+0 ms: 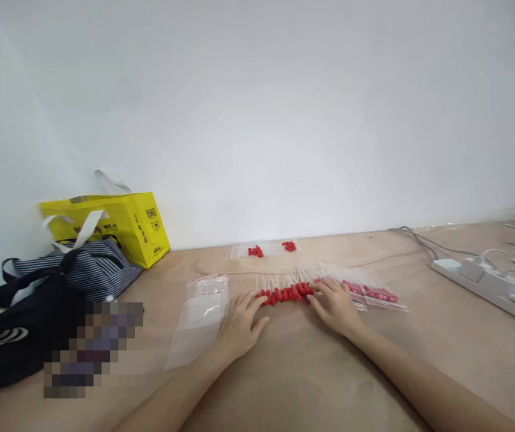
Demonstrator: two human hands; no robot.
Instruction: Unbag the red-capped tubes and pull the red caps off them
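A row of thin clear droppers with red bulbs lies on the brown table in front of me. My left hand rests flat with fingers spread, fingertips touching the left end of the red bulbs. My right hand lies flat too, fingers apart, touching the right end of the row. Neither hand grips anything. Empty clear zip bags lie just left of my left hand. Filled bags with red bulbs sit right of my right hand.
Two small filled bags lie near the white wall. A yellow shopping bag, a striped bag and a black bag crowd the left. A white power strip with cables runs along the right.
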